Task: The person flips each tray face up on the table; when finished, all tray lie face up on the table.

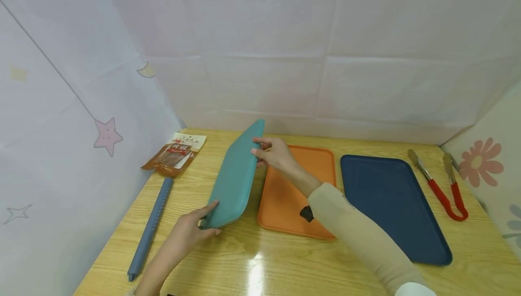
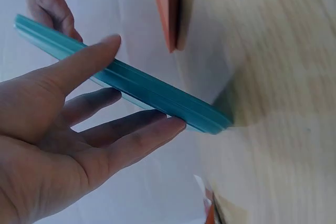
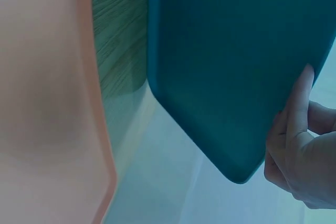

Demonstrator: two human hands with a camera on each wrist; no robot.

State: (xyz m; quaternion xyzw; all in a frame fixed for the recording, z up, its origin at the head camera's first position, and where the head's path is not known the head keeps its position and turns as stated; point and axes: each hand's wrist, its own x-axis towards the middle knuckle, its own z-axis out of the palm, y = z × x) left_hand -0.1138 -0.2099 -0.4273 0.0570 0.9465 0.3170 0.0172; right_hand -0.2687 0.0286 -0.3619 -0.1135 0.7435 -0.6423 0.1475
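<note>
Both hands hold a teal tray (image 1: 234, 176) tilted up on its side, its right edge raised over the wooden table. My left hand (image 1: 185, 230) grips the near end; in the left wrist view its thumb lies on one side of the rim (image 2: 142, 87) and its fingers on the other. My right hand (image 1: 277, 153) pinches the raised edge toward the far end. Just right of the teal tray lies an orange tray (image 1: 315, 162), partly covered by my right forearm. On it sits a small black object (image 1: 306, 213), half hidden by the sleeve.
A dark blue tray (image 1: 378, 201) lies to the right, with red-handled tongs (image 1: 443, 199) beyond it. At the left are a brown food packet (image 1: 172, 156) and a long blue-grey bar (image 1: 150, 230). Pale patterned cloth (image 1: 260, 61) hangs behind the table.
</note>
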